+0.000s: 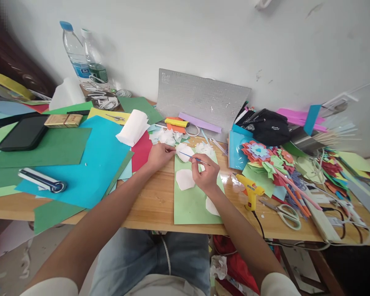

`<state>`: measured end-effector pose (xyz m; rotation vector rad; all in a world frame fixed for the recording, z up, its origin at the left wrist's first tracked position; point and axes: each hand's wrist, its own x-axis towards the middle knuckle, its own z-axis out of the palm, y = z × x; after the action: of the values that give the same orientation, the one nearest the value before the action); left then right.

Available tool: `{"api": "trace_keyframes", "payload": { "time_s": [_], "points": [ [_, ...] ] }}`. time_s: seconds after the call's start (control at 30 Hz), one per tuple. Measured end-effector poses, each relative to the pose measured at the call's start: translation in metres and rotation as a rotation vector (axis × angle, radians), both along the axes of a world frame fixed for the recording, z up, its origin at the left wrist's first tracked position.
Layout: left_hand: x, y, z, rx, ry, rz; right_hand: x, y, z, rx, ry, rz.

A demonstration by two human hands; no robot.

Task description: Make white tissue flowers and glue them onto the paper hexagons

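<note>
My right hand (205,172) grips a thin blue pen-like tool (200,160), its tip over a white paper piece (184,152). The tool's exact kind is too small to tell. My left hand (162,156) is closed in a pinch at the left edge of that same white piece. Beneath it lies a light green paper sheet (194,209), with a second rounded white piece (185,179) nearer me. Another white piece (212,206) is partly covered by my right forearm. Crumpled white scraps (204,148) lie just behind the hands.
To the left are blue paper (89,164), a stapler (42,180), a phone (23,132) and a tissue roll (132,128). At right stand a yellow glue gun (250,191), scissors (285,214) and paper flowers (259,151). A grey board (200,98) leans on the wall; bottles (75,53) stand back left.
</note>
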<state>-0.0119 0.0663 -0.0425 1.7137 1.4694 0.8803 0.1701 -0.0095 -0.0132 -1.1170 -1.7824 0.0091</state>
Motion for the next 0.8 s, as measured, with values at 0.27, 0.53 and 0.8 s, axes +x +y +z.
{"api": "trace_keyframes", "payload": {
  "time_s": [0.27,0.53,0.8],
  "points": [
    [-0.017,0.001,0.015,0.085,-0.424,0.247,0.027,-0.046,0.017,0.143,-0.265,0.026],
    [-0.029,0.007,0.016,0.27,0.312,0.245,0.048,-0.098,-0.014,0.112,-0.803,0.046],
    [-0.011,0.008,0.024,0.164,0.587,0.196,0.05,-0.101,-0.028,-0.135,-0.84,0.035]
  ]
}}
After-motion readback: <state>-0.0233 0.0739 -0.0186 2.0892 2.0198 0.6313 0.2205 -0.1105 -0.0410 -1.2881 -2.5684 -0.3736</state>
